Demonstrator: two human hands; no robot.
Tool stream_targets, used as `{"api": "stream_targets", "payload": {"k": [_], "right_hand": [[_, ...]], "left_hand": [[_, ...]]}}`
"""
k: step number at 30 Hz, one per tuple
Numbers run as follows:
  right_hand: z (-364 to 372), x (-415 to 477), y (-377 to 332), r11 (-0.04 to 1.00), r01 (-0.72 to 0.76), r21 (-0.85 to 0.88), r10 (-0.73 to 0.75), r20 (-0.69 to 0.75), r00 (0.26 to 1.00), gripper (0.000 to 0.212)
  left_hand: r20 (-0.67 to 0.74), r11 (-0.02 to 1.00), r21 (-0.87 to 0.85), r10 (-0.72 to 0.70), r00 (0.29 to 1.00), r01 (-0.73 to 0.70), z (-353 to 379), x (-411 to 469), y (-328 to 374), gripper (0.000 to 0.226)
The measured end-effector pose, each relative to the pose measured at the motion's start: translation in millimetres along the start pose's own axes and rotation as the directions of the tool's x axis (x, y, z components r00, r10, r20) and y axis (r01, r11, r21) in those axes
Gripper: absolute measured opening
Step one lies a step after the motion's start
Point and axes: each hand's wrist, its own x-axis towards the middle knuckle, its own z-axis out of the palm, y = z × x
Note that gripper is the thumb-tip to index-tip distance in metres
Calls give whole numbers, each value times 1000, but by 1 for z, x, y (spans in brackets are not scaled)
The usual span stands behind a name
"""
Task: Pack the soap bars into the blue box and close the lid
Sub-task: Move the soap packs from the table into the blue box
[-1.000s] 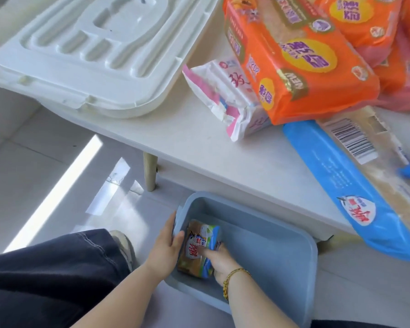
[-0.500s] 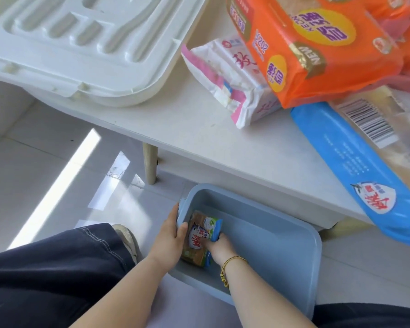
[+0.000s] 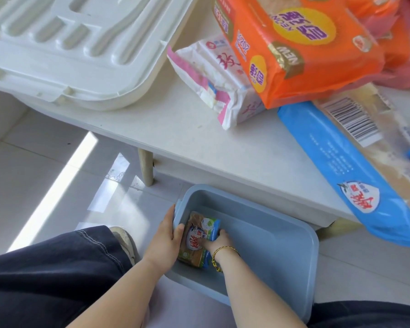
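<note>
1. My left hand (image 3: 166, 240) grips the blue box (image 3: 270, 261) by its left rim, thumb inside.
2. My right hand (image 3: 215, 241) holds a soap bar (image 3: 192, 242) inside the box, against its left wall.
3. Farther off, the table (image 3: 175, 129) bears the white lid (image 3: 69, 50) and orange soap packs (image 3: 294, 55).

Soap pack (image 3: 192, 241) lies in the box (image 3: 270, 252), before the table (image 3: 175, 129).
</note>
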Motion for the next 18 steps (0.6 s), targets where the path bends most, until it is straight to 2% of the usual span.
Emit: {"api": "stream_targets", "payload": {"k": [8,11,12,14,15,18], "right_hand": [[-6,-19,-1,999,46,-30,-46,0,999,41],[-20,-36,-7,991,106,-86,-107,-8,994,24],[-28,-46,-10,987,128,-97,-131,-21,991,15],[-38,-58,-15,981,178,-82,-182,-49,982,32],[-42,-65,-17,977,206,-59,-210,-64,976,32],[-57,-102,-30,950,309,38,-304,-99,948,21]], "left_hand": [[16,994,83,-75,997,73,-4,0,6,50],[-78,971,218,-80,994,95,-9,-8,18,52],[-114,969,238,-46,992,72,-11,-14,27,51],[-162,965,262,38,986,6,-14,-25,45,47],[-180,964,261,92,979,-43,-16,-32,54,44],[-209,940,270,271,940,-211,-23,-59,87,33]]}}
